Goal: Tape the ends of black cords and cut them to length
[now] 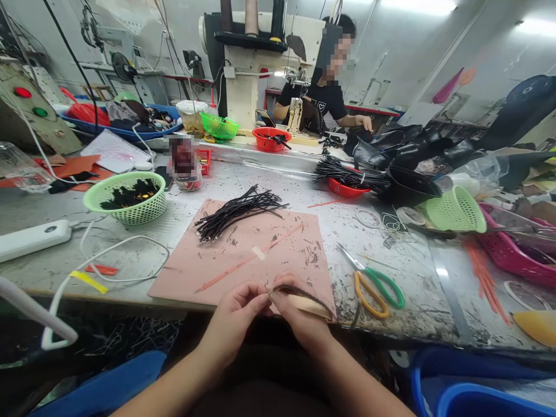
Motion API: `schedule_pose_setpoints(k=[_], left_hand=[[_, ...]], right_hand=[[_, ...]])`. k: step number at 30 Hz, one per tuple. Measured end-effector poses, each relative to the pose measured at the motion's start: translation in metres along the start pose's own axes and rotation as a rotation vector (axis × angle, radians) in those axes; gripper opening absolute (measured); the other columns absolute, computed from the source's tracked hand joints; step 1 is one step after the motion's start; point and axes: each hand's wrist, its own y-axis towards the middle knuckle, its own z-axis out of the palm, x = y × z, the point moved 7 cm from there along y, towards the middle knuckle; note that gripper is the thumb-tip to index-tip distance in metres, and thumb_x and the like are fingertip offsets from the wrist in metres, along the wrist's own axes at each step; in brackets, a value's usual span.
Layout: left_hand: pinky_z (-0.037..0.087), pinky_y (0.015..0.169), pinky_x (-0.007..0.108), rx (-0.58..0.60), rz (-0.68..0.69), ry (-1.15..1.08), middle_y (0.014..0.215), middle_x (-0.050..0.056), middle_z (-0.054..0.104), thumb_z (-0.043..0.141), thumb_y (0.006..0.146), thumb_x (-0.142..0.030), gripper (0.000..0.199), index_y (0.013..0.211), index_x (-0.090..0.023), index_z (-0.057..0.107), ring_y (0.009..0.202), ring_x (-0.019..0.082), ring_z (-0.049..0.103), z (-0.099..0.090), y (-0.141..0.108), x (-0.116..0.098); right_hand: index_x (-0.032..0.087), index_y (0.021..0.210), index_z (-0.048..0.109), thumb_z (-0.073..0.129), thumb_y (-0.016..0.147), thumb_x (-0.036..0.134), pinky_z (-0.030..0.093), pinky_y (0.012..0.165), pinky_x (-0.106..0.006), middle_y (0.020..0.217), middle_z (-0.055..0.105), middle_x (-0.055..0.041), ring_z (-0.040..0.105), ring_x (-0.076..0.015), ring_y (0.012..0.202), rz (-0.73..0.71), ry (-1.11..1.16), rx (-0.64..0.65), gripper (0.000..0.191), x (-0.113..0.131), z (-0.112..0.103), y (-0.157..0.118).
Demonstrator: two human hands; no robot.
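Near the front edge of a pink mat (182, 272), my left hand (243, 310) and my right hand (297, 315) meet with fingertips pinched together. From my right hand a thin dark strip (304, 293) with a pale beige piece (310, 306) beside it runs to the right. What my left fingertips pinch is too small to make out. A bundle of black cords (238, 211) lies on the back of the mat. In front of it are an orange-pink strip (252, 259) and a small cream piece (258, 252).
Scissors (371, 284) with orange and green handles lie right of the mat. A green basket (125, 200) stands left, with a white cable (125, 279) nearer. A red bowl (347, 188) holds black cords. Behind, a person (332, 98) sits by a sewing machine (243, 75).
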Motion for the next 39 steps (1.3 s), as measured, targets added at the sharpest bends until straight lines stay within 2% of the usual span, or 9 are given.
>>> schedule_pose_setpoints(k=[6, 13, 16, 20, 23, 28, 31, 36, 39], left_hand=[[0.033, 0.052, 0.018, 0.134, -0.178, -0.277, 0.055, -0.002, 0.052, 0.069, 0.066, -0.028, 0.019, 0.061, -0.012, 0.06, 0.05, 0.006, 0.042, 0.016, -0.001, 0.008], [0.025, 0.043, 0.016, 0.246, -0.288, -0.4, 0.052, -0.004, 0.047, 0.07, 0.067, -0.026, 0.021, 0.059, -0.011, 0.059, 0.039, 0.001, 0.034, 0.026, -0.005, 0.014], [0.026, 0.043, 0.015, 0.166, -0.254, -0.314, 0.053, -0.002, 0.053, 0.071, 0.066, -0.029, 0.023, 0.059, -0.011, 0.06, 0.04, 0.002, 0.038, 0.02, -0.004, 0.013], [0.037, 0.053, 0.019, 0.02, -0.129, -0.168, 0.061, 0.0, 0.061, 0.074, 0.062, -0.032, 0.021, 0.066, -0.014, 0.063, 0.053, 0.008, 0.051, 0.008, -0.002, 0.006], [0.04, 0.059, 0.021, -0.002, -0.063, -0.082, 0.057, -0.001, 0.06, 0.072, 0.064, -0.034, 0.022, 0.062, -0.014, 0.062, 0.057, 0.01, 0.052, 0.006, -0.002, 0.002], [0.039, 0.061, 0.022, 0.024, -0.011, -0.052, 0.057, -0.002, 0.057, 0.066, 0.069, -0.036, 0.022, 0.062, -0.016, 0.061, 0.058, 0.011, 0.049, 0.009, -0.003, 0.0], [0.038, 0.058, 0.022, 0.045, -0.02, -0.047, 0.055, -0.003, 0.054, 0.066, 0.068, -0.036, 0.022, 0.062, -0.016, 0.06, 0.056, 0.01, 0.046, 0.008, -0.004, 0.002], [0.036, 0.054, 0.023, 0.078, -0.118, -0.023, 0.051, -0.003, 0.051, 0.07, 0.06, -0.04, 0.027, 0.06, -0.016, 0.058, 0.051, 0.01, 0.043, 0.009, -0.002, 0.01], [0.034, 0.052, 0.023, 0.098, -0.178, 0.042, 0.048, -0.004, 0.05, 0.071, 0.057, -0.041, 0.029, 0.057, -0.016, 0.056, 0.048, 0.01, 0.041, 0.011, -0.001, 0.014]], right_hand=[[0.021, 0.071, 0.062, 0.059, 0.074, 0.024, 0.042, 0.063, -0.025, 0.074, 0.052, 0.0003, 0.051, -0.0126, 0.069, -0.018, 0.056, 0.158, 0.006, -0.003, 0.0, 0.003], [0.022, 0.075, 0.062, 0.06, 0.076, 0.032, 0.044, 0.067, -0.027, 0.081, 0.049, -0.0009, 0.052, -0.013, 0.074, -0.031, 0.136, 0.324, 0.011, -0.004, 0.003, 0.005], [0.021, 0.074, 0.059, 0.062, 0.076, 0.03, 0.043, 0.063, -0.024, 0.081, 0.049, 0.0, 0.051, -0.0107, 0.069, -0.024, 0.13, 0.305, 0.01, -0.006, 0.001, 0.006], [0.021, 0.072, 0.055, 0.063, 0.075, 0.03, 0.042, 0.054, -0.023, 0.079, 0.048, 0.0013, 0.049, -0.0088, 0.06, 0.098, 0.143, 0.239, 0.012, -0.015, 0.002, 0.004], [0.02, 0.07, 0.055, 0.064, 0.073, 0.031, 0.043, 0.056, -0.024, 0.076, 0.049, 0.0011, 0.05, -0.011, 0.064, 0.089, 0.072, 0.185, 0.014, -0.012, 0.002, 0.003], [0.02, 0.068, 0.054, 0.06, 0.075, 0.032, 0.043, 0.057, -0.025, 0.076, 0.051, -0.0005, 0.051, -0.0123, 0.066, -0.029, -0.03, 0.207, 0.016, 0.003, 0.003, 0.004], [0.02, 0.07, 0.056, 0.056, 0.078, 0.028, 0.043, 0.059, -0.025, 0.074, 0.052, -0.0008, 0.052, -0.012, 0.066, -0.159, -0.211, 0.264, 0.012, 0.017, 0.001, 0.006], [0.019, 0.076, 0.06, 0.053, 0.08, 0.017, 0.044, 0.067, -0.027, 0.077, 0.059, -0.003, 0.054, -0.0138, 0.074, -0.443, -0.573, 0.503, 0.008, 0.037, 0.008, 0.007], [0.021, 0.077, 0.061, 0.052, 0.078, 0.016, 0.042, 0.073, -0.032, 0.077, 0.062, -0.0031, 0.053, -0.0158, 0.075, -0.592, -0.732, 0.645, 0.011, 0.039, 0.013, 0.007]])
